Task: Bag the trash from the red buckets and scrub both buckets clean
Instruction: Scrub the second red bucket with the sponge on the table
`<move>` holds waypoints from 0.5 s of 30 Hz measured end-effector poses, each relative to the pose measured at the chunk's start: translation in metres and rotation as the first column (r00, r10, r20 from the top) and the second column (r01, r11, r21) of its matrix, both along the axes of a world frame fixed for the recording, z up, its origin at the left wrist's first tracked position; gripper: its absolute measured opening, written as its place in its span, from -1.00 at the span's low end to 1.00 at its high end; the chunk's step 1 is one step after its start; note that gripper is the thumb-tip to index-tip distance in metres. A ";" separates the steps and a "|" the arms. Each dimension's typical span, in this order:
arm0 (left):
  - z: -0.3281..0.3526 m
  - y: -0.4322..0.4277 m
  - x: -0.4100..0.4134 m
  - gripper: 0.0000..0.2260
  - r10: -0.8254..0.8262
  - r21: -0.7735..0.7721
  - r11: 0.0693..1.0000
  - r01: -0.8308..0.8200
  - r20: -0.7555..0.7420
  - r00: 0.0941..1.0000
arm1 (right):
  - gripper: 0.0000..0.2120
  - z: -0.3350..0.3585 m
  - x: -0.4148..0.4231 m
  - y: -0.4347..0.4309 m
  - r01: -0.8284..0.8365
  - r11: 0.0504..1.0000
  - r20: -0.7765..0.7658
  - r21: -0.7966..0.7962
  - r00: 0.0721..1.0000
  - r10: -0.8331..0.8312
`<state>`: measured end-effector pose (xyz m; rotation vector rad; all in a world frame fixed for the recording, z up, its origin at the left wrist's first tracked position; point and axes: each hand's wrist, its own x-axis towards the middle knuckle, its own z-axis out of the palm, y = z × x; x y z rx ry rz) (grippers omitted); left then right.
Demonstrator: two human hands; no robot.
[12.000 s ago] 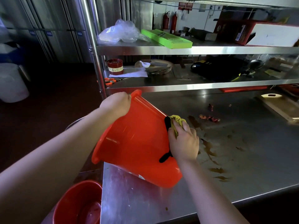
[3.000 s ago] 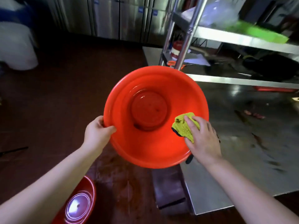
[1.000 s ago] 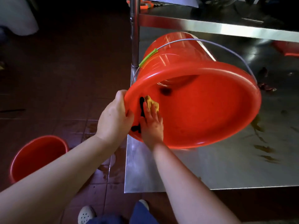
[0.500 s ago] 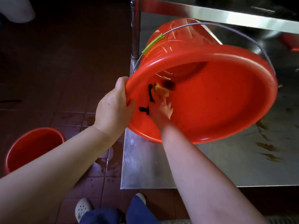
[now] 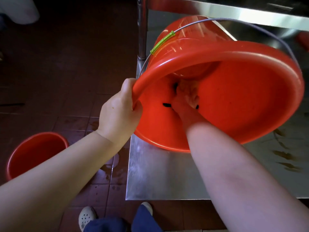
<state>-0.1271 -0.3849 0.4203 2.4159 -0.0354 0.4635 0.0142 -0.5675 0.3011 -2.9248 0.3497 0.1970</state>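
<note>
A large red bucket (image 5: 247, 101) lies tipped on its side on the steel table (image 5: 160, 178), mouth toward me. My left hand (image 5: 119, 111) grips its rim at the left, thumb inside. My right hand (image 5: 185, 99) is deep inside the bucket, pressing a scrubbing cloth against the inner wall; only black edges of the cloth (image 5: 167, 104) show around the fingers. The wire handle with a green grip (image 5: 161, 42) arcs over the top. A second red bucket (image 5: 36, 153) stands upright on the floor at lower left.
A steel shelf post (image 5: 142, 29) rises just left of the bucket, with a shelf edge (image 5: 234, 13) above. Brown smears (image 5: 284, 156) mark the table at right. Wet spots lie on the red floor tiles (image 5: 108, 168). My shoes (image 5: 87, 216) are below.
My right hand has pushed deeper into the bucket along the inner wall, hiding most of the cloth. The bucket has shifted up and nearer to me; my left hand keeps its hold on the rim.
</note>
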 end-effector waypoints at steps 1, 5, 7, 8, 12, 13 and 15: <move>0.000 0.001 0.000 -0.69 -0.004 -0.001 1.000 0.004 -0.004 1.000 | -0.35 0.001 0.003 0.010 -0.083 0.990 -0.043 0.113 0.995 0.088; -0.001 0.003 -0.001 -0.70 0.009 -0.005 1.000 -0.009 -0.016 1.000 | -0.35 0.006 -0.007 0.020 -0.378 0.903 0.022 0.206 0.924 0.382; 0.000 0.003 -0.002 -0.71 0.016 0.015 1.000 -0.016 -0.011 1.000 | -0.36 0.005 -0.020 0.002 -0.584 0.805 0.078 0.104 0.812 0.579; 0.000 0.002 -0.002 -0.71 0.022 0.023 0.999 -0.022 -0.008 1.000 | -0.35 0.006 -0.023 -0.013 -0.637 0.768 0.099 0.074 0.770 0.630; 0.000 0.001 -0.003 -0.72 0.049 0.010 0.999 -0.049 -0.013 0.999 | -0.37 0.017 -0.049 -0.051 -0.333 0.904 0.044 -0.269 0.933 0.357; 0.000 -0.001 -0.003 -0.72 0.051 0.008 0.999 -0.051 -0.013 0.999 | -0.38 0.016 -0.060 -0.047 -0.234 0.926 0.062 -0.296 0.963 0.263; 0.002 -0.005 -0.004 -0.71 0.045 0.017 0.999 -0.045 0.002 0.999 | -0.40 0.015 -0.082 -0.022 -0.041 0.986 0.114 -0.164 0.992 0.060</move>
